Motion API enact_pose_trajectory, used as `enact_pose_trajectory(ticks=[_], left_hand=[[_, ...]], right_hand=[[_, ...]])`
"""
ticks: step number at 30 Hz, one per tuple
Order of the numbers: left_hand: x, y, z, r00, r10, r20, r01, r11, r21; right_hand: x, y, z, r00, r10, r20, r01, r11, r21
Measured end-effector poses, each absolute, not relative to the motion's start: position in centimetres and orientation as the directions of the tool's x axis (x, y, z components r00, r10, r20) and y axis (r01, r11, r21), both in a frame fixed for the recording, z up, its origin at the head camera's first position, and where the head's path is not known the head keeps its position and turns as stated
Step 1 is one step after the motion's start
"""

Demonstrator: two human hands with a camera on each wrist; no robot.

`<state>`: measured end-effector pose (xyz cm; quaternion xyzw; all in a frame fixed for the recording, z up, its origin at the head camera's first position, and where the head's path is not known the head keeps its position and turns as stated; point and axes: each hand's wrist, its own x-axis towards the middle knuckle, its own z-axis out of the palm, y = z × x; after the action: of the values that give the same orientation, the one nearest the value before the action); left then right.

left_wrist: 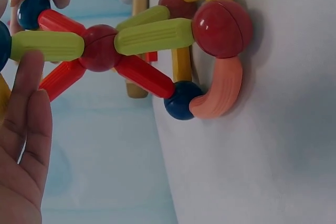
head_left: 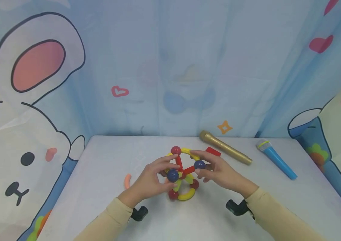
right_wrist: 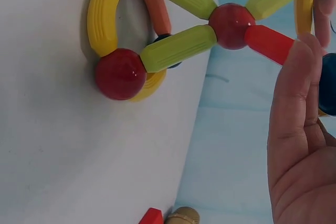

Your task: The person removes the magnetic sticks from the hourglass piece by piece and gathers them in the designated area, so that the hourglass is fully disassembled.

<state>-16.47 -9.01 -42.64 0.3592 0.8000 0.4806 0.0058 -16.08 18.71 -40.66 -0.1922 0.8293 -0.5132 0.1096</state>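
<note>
A ball-and-stick building toy (head_left: 182, 174) stands on the white table between both hands. Its lower ring joins red balls (left_wrist: 222, 28) and a blue ball (left_wrist: 181, 100) with curved yellow and orange rods. Straight green and red rods slope up from that ring to a central red ball (right_wrist: 232, 25), and more rods spread above it. At the upper ring, my left hand (head_left: 153, 177) holds the toy around its near blue ball (head_left: 173, 175). Opposite, my right hand (head_left: 220, 172) pinches another blue ball (head_left: 199, 164), its fingers beside a red rod (right_wrist: 269, 44).
Behind the right hand lie a red block (head_left: 213, 151) and a gold microphone (head_left: 226, 147). A blue toy microphone (head_left: 279, 162) is farther right. A loose orange curved rod (head_left: 127, 181) lies beyond the left wrist. A printed curtain (head_left: 182, 67) hangs along the table's back edge.
</note>
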Motion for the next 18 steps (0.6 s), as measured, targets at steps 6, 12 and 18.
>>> enact_pose_trajectory(ticks=[6, 12, 18], left_hand=[[-16.5, -9.3, -42.2, -0.769, 0.560, 0.309, 0.544, 0.319, 0.776], [-16.6, -9.5, -42.2, -0.787, 0.545, 0.289, 0.521, 0.335, 0.785], [-16.2, -9.2, -43.6, -0.860, 0.474, 0.189, 0.375, 0.336, 0.864]], right_hand=[[-15.8, 18.3, -40.8, -0.905, -0.425, -0.004, -0.158, 0.345, -0.925], [-15.3, 17.0, -41.8, -0.943, -0.332, -0.030, -0.077, 0.303, -0.950], [-14.0, 15.8, -42.8, -0.961, -0.254, -0.113, 0.063, 0.198, -0.978]])
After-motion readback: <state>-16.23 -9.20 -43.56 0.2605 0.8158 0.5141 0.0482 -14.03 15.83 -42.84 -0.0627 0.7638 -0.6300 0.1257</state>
